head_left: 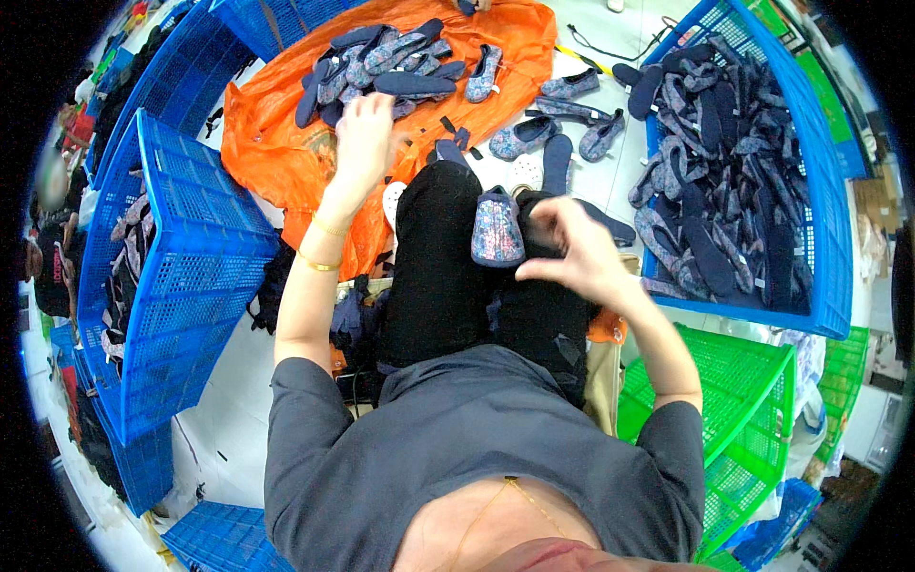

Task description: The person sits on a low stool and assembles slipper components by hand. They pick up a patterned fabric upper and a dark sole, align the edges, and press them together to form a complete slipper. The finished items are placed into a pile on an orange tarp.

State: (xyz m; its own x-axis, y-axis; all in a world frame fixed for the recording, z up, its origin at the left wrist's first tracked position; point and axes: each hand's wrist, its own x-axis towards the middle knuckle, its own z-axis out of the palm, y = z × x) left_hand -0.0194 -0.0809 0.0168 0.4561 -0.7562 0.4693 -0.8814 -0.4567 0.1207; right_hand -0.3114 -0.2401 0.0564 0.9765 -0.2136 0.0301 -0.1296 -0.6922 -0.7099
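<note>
A floral blue slipper shoe rests between my thighs on the black trousers. My right hand is just right of it, thumb and fingers spread apart, holding nothing that I can see. My left hand is raised at the near edge of a pile of floral slippers. Its fingers are loosely bent and slightly apart, close to a dark sole; whether they touch it I cannot tell. The pile lies on an orange plastic sheet in front of me.
At the right stands a blue crate full of slippers. Several loose shoes lie ahead on the white floor. Blue crates stand at the left, green crates at the lower right. A cable lies beyond the shoes.
</note>
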